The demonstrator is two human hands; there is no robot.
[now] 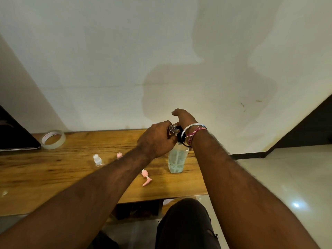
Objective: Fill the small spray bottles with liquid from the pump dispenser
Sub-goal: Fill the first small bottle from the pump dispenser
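A clear pump dispenser [177,159] with pale liquid stands on the wooden table [53,177], its black pump head mostly hidden under my right hand [183,116], which rests on top of it. My left hand [158,139] is closed around a small clear spray bottle [173,129], held tilted against the pump's spout. Another small spray bottle [98,159] with a white cap lies to the left. A pink-capped one [119,155] shows just past my left forearm. A pink spray top [145,177] lies loose on the table in front of the dispenser.
A roll of clear tape [53,139] sits at the table's back left beside a dark laptop [14,135]. The wall rises right behind the table. The table's right edge ends near the dispenser, with tiled floor [287,186] beyond. My knee [185,221] is below the front edge.
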